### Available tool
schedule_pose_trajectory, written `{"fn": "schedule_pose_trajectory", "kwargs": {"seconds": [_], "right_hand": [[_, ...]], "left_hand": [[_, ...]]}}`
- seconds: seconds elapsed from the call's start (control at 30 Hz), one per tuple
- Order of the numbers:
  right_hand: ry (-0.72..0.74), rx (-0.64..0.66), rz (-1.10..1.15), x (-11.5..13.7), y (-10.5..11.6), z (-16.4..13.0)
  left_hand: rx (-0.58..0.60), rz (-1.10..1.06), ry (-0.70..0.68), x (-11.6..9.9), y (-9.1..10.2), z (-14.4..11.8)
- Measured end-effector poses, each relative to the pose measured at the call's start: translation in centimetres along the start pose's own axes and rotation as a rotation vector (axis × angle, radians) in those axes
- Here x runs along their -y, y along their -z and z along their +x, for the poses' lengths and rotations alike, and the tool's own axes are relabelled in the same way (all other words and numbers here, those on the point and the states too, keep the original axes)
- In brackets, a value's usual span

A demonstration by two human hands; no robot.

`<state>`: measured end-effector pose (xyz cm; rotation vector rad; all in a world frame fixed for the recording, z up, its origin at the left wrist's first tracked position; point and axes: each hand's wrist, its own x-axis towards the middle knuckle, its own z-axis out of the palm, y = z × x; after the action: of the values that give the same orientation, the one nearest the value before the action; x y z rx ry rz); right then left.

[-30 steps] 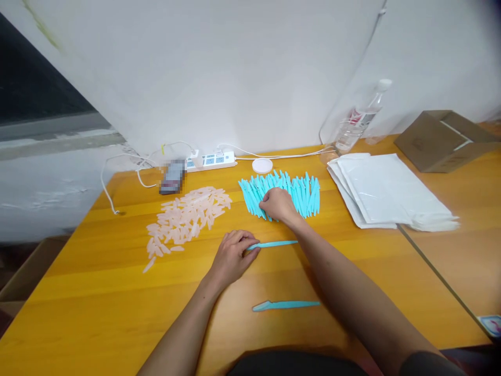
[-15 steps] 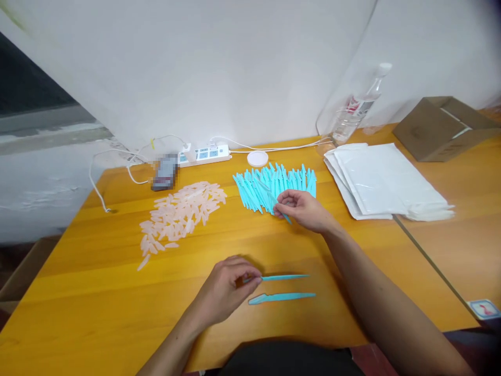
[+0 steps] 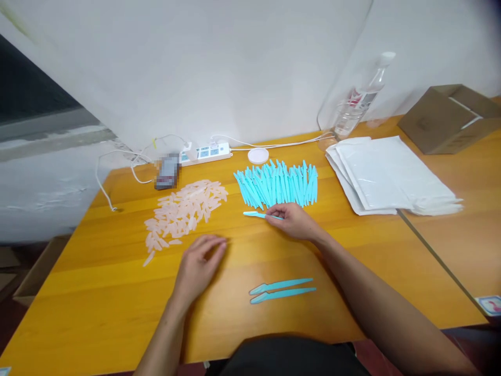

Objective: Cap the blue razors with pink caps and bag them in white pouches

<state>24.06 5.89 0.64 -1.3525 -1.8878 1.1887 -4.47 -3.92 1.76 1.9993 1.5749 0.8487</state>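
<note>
My right hand (image 3: 291,220) pinches a turquoise eyebrow razor (image 3: 255,214) by its handle, blade end pointing left. It is just in front of a pile of turquoise razors (image 3: 279,185) lying side by side. Two more razors (image 3: 284,285) rest on the table nearer to me, almost parallel, blade ends to the left. My left hand (image 3: 199,267) holds nothing; its thumb and fingers are slightly apart over the table. Beyond it spreads a heap of small pale pink, translucent pieces (image 3: 183,209), which look like blade caps.
Along the wall are a blurred phone-like device (image 3: 167,171), a white power strip (image 3: 207,153) with cables, and a round white lid (image 3: 258,155). To the right lie white plastic bags (image 3: 395,175), with a clear bottle (image 3: 362,99) and a cardboard box (image 3: 442,122) behind them.
My left hand has let go of the second razor, which now lies flat above the first, and moved left and away from me. My right hand has drawn a razor out of the pile, turning it sideways.
</note>
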Motion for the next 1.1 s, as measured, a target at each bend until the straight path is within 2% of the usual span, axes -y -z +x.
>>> {"fn": "schedule_pose_trajectory", "kwargs": {"seconds": [0.07, 0.13, 0.23, 0.37, 0.7, 0.8, 0.9, 1.0, 1.1], "right_hand": [[0.0, 0.02, -0.033, 0.1, -0.1, -0.1], [0.009, 0.025, -0.062, 0.3, -0.2, -0.2], [0.033, 0.016, -0.11, 0.5, -0.4, -0.2], [0.063, 0.005, -0.123, 0.4, -0.4, -0.2], [0.108, 0.022, -0.139, 0.2, -0.4, -0.2], [0.109, 0.035, -0.154, 0.2, -0.3, -0.2], [0.113, 0.05, -0.161, 0.2, -0.2, -0.2], [0.122, 0.058, -0.167, 0.2, -0.1, -0.1], [0.12, 0.071, -0.157, 0.1, -0.1, 0.0]], "left_hand": [[-0.136, 0.175, 0.055, 1.9, 0.8, 1.5], [-0.204, 0.377, 0.085, 3.2, 1.1, 2.9], [-0.19, 0.635, 0.06, 3.8, 1.1, 4.5], [-0.123, 0.807, 0.002, 3.3, 1.2, 5.6], [-0.133, 0.763, 0.036, 3.0, 0.9, 5.0], [-0.128, 0.69, 0.049, 2.9, 1.3, 5.3], [-0.055, 0.614, -0.003, 3.1, 2.1, 5.7], [0.046, 0.671, -0.062, 3.4, 2.7, 6.1], [0.062, 0.681, -0.115, 3.4, 2.7, 6.5]]}}
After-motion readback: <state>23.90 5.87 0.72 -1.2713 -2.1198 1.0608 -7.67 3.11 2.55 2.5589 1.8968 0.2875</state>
